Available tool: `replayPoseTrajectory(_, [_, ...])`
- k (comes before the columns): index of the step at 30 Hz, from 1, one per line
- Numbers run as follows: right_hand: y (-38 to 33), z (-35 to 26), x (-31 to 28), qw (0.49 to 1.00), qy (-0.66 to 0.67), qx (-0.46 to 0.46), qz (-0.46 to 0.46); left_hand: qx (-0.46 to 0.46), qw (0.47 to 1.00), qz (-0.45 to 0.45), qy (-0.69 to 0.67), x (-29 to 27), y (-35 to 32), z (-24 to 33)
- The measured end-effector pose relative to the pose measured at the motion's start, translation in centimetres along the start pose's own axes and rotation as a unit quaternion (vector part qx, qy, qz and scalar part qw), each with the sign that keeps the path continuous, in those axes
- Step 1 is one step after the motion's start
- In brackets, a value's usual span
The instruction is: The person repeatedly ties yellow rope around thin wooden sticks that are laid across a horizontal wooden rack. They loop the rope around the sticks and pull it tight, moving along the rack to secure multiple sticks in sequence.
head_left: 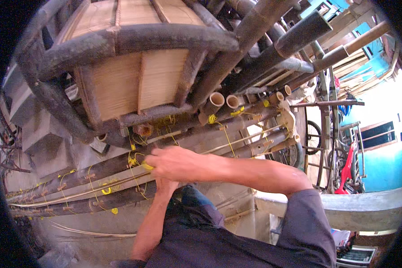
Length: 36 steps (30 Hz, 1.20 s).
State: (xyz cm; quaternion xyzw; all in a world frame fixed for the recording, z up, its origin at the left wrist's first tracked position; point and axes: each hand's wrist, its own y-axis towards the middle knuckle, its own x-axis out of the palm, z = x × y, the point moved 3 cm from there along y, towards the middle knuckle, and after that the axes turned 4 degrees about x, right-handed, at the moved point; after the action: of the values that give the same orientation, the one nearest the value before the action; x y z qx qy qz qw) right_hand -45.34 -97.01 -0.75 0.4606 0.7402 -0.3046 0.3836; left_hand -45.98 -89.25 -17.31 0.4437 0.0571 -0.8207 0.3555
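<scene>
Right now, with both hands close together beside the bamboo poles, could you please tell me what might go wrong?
The right hand largely hides the left hand, so a finger might get pinched unseen. The yellow tie beside them might snag a finger or loosen if tugged. The dark bamboo frame appears just beyond, so a knuckle could knock it.

The left hand [166,183] is mostly hidden — behind the right hand [172,164].
</scene>
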Motion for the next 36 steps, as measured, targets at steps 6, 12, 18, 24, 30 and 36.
replayPoseTrajectory(6, [9.0,18.0,4.2,0.959,-0.029,0.262,0.108,0.057,0.986,-0.041,0.152,-0.3,0.5,-0.4])
replayPoseTrajectory(12, [1.6,8.9,6.1,0.888,0.35,0.125,0.273,-0.034,0.996,-0.051,0.061,-2.6,0.1,-0.6])
replayPoseTrajectory(18, [-6.0,2.6,20.2,0.989,0.126,0.074,0.034,-0.106,0.963,-0.056,-0.241,-2.8,2.5,0.8])
replayPoseTrajectory(24, [-8.2,2.7,20.5,0.996,0.05,0.046,0.065,-0.18,0.908,-0.126,-0.357,-1.0,14.8,-3.4])
replayPoseTrajectory(30, [-8.7,1.6,20.1,0.992,0.089,0.049,0.068,-0.183,0.901,-0.24,-0.312,2.1,15.6,-9.3])
replayPoseTrajectory(36, [-3.7,-5.1,24.8,0.531,0.773,0.336,0.084,-0.036,0.982,-0.18,-0.04,-11.5,11.6,-16.5])
